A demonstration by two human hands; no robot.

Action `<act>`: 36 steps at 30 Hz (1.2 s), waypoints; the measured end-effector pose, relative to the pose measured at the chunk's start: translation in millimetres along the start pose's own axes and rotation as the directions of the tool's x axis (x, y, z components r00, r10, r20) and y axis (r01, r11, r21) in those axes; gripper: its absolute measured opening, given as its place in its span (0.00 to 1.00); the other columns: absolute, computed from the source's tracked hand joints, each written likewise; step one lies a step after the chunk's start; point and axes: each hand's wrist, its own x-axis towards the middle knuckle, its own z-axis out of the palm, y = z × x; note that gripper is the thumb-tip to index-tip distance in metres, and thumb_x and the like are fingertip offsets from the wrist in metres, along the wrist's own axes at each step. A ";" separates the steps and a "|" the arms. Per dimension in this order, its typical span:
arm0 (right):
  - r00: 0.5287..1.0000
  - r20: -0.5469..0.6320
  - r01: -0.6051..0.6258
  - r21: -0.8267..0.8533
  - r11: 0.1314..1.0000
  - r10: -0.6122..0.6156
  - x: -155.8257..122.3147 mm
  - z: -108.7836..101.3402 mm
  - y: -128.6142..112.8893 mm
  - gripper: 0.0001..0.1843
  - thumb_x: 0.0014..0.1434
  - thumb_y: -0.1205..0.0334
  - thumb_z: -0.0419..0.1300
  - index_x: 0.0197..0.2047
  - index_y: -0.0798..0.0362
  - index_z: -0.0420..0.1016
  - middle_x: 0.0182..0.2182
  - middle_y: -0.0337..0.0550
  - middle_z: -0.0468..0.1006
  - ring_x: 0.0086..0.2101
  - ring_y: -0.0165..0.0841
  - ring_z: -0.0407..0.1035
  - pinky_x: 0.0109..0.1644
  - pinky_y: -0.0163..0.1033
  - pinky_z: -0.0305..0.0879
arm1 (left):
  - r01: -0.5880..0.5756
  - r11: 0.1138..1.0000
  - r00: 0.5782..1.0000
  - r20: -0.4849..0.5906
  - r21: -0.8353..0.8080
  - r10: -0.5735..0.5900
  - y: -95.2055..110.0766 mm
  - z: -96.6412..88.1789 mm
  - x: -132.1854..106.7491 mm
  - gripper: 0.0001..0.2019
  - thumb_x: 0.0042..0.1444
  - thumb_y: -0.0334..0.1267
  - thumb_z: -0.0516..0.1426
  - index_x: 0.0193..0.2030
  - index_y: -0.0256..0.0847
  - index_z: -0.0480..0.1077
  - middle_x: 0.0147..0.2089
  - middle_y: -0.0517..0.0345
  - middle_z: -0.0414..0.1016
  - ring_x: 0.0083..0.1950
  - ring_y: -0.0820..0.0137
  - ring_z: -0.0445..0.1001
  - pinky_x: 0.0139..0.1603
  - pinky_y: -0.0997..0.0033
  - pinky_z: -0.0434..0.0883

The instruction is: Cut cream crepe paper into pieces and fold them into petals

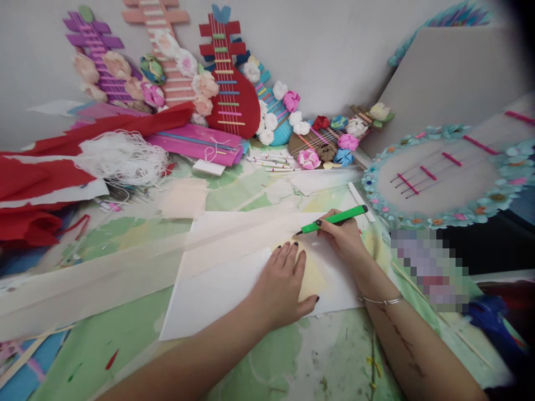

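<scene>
On the table [137, 317], in the head view, a white sheet [217, 303] is being partly covered by a long cream strip [234, 239] and a pale yellow piece [315, 281]. They are being pressed by the left hand [284, 284], palm down, fingers unclenched. A green pen [334, 219] is being grasped by the right hand [345, 236], its tip being held just beyond those fingers. Far off, a red lute [240, 100] is being flanked by flowers [204, 86].

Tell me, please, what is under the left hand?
Pale yellow paper and a white sheet show around the left hand; whatever the hand itself covers cannot be seen.
</scene>
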 end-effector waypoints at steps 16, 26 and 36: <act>1.000 -0.028 -0.003 -0.005 1.000 0.003 4.7 -4.1 1.2 0.12 0.39 0.60 0.71 0.21 0.55 0.71 0.14 0.36 0.71 0.18 0.30 0.66 0.24 0.35 0.62 | 0.004 1.000 1.000 0.012 -0.017 -0.003 -0.5 0.8 -0.6 0.38 0.57 0.57 0.46 0.64 0.25 0.55 0.67 0.32 0.52 0.68 0.46 0.50 0.65 0.50 0.50; 1.000 -0.029 0.001 -0.010 1.000 -0.002 2.9 -4.6 -0.1 0.11 0.39 0.60 0.70 0.21 0.55 0.73 0.14 0.38 0.72 0.19 0.31 0.66 0.23 0.35 0.62 | 0.000 1.000 1.000 0.001 -0.011 0.000 -0.3 -0.6 -0.5 0.38 0.57 0.57 0.46 0.63 0.25 0.56 0.66 0.31 0.52 0.67 0.46 0.51 0.65 0.49 0.51; 1.000 -0.026 -0.003 -0.010 1.000 0.003 3.5 -6.1 0.4 0.10 0.40 0.61 0.70 0.22 0.54 0.74 0.16 0.38 0.72 0.20 0.31 0.67 0.25 0.37 0.64 | -0.006 1.000 1.000 -0.002 -0.003 0.006 -0.3 0.3 -0.4 0.38 0.57 0.57 0.46 0.64 0.24 0.55 0.66 0.30 0.52 0.67 0.46 0.50 0.65 0.50 0.50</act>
